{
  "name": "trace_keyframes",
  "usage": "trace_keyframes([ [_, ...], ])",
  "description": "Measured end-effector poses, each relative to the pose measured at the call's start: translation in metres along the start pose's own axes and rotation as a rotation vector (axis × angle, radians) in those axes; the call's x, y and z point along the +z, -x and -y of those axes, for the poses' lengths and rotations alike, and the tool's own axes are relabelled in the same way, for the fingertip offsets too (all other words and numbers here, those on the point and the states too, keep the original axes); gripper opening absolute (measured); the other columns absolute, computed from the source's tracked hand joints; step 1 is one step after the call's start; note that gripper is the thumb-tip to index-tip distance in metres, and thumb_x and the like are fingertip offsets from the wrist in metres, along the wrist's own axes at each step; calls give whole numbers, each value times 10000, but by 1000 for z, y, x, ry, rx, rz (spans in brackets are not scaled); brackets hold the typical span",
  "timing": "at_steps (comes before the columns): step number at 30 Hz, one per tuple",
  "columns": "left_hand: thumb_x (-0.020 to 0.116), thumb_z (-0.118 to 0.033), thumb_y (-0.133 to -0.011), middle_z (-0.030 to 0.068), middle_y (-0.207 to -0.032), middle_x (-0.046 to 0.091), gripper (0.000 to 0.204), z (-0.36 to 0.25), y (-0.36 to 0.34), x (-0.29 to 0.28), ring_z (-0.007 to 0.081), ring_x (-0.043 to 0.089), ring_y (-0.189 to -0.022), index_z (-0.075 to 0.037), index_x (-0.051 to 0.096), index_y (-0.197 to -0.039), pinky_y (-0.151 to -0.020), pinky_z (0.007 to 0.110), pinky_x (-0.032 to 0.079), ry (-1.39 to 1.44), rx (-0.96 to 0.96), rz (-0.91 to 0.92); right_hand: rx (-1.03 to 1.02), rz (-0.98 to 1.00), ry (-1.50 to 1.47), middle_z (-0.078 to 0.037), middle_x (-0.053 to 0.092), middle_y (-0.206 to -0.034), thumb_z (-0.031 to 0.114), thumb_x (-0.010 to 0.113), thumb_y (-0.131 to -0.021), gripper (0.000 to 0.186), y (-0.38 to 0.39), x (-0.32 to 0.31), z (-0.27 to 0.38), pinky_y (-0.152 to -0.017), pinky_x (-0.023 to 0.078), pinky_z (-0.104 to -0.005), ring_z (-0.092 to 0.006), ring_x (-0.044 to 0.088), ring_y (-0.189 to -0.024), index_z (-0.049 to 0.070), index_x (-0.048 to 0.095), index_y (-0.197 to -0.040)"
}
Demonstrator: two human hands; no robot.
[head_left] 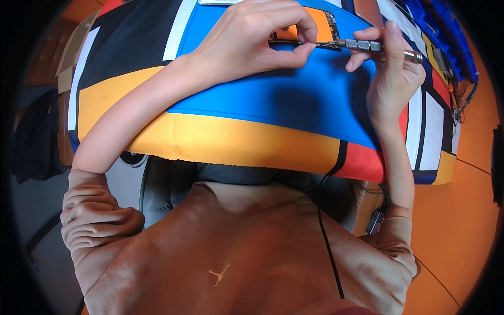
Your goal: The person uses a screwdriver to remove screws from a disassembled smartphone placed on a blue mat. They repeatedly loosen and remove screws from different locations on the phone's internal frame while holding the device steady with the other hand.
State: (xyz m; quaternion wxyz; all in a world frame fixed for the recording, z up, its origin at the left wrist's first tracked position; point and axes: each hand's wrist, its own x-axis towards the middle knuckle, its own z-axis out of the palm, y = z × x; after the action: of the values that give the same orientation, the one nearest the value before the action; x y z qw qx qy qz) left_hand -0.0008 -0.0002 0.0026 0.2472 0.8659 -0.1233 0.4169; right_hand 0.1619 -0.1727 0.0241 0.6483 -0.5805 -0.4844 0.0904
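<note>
An opened phone-like device [318, 21] with a flat orange area and a dark frame with small parts lies on the blue work mat [236, 100]. My left hand [262, 34] reaches over its left part, thumb and forefinger pinched at the near edge; what they hold there, if anything, is too small to make out. In my right hand [394, 68] is a slim metal hand tool with a knurled grip [362, 45]. Its thin tip points left and meets the device's near edge beside my left fingertips. The kind of tip cannot be told.
Beneath the mat is a colour-block tablecloth [236, 134]. A brown flat object [369, 11] lies beyond the device, and part of a pale object [218, 2] shows at the top edge. Blue bins [446, 37] and cables [462, 100] are at the far right.
</note>
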Motion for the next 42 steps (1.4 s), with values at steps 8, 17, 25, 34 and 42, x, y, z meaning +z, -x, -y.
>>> trace_keyframes([
  [8,822,-92,-790,61,-799,643,187,6,3,2,228,613,-725,-75,670,-897,-650,337,488,-36,-65,18,-29,17,54,-184,714,-778,241,583,-1071,372,-1,4,0,-582,552,-282,-193,678,-574,-94,719,-981],
  [17,845,-237,-781,159,-1013,668,494,-4,2,1,294,655,-894,-21,637,-1173,-816,363,539,-44,-225,28,-14,-135,67,-176,710,-756,262,616,-1053,372,-10,-8,-12,-563,529,-268,-176,662,-555,-80,713,-945],
  [25,738,-607,-847,204,-1413,555,850,15,15,21,372,520,-1306,-35,535,-1442,-1144,456,397,-419,-218,218,-81,-244,146,-58,637,-649,295,600,-1065,408,-40,-22,-38,-443,370,-228,-73,521,-483,-12,680,-809],
  [34,776,-511,-836,164,-1315,605,699,20,11,0,352,550,-1231,-102,595,-1372,-1095,433,415,-319,-163,317,23,-290,134,25,578,-575,279,606,-1064,440,-40,-10,-41,-450,325,-212,-34,478,-478,53,635,-687],
  [42,838,-349,-763,118,-1359,598,682,18,7,-11,326,557,-1249,-134,627,-1375,-1074,422,444,-212,-93,407,-183,-242,158,17,577,-609,182,588,-1066,407,-24,1,-38,-505,373,-219,-46,508,-529,31,612,-688],
])
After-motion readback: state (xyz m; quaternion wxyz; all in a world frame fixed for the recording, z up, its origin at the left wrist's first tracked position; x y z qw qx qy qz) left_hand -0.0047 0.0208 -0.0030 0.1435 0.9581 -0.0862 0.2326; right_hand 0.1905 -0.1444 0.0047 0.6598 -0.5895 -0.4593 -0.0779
